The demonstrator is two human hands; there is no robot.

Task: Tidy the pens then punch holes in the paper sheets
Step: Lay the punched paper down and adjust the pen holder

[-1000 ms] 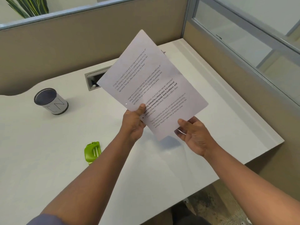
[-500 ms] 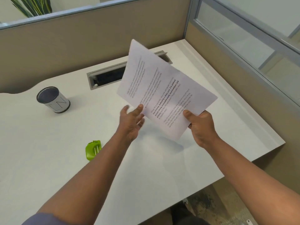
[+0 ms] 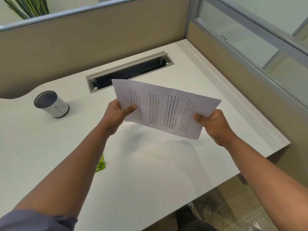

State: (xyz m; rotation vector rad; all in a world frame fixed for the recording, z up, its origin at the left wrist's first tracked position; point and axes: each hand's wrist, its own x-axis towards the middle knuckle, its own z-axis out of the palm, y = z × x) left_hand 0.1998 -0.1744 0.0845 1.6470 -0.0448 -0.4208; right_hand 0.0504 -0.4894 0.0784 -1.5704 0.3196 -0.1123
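Printed paper sheets [image 3: 166,107] hang sideways in the air above the white desk [image 3: 150,164], with two small punched holes near their lower edge. My left hand [image 3: 116,114] pinches their left end with the thumb on top. My right hand [image 3: 215,125] grips the right end. A green hole punch [image 3: 100,164] lies on the desk, mostly hidden behind my left forearm. A mesh pen cup [image 3: 51,104] stands at the left; I see no pens in it from here.
An open cable slot [image 3: 130,70] runs along the back of the desk, just behind the sheets. Beige partition walls [image 3: 100,39] close the back and right sides. The desk's front edge drops to the floor at lower right.
The sheets have turned from upright to lying sideways and come lower. My left hand, which had let go half a second ago, now pinches the left end again.
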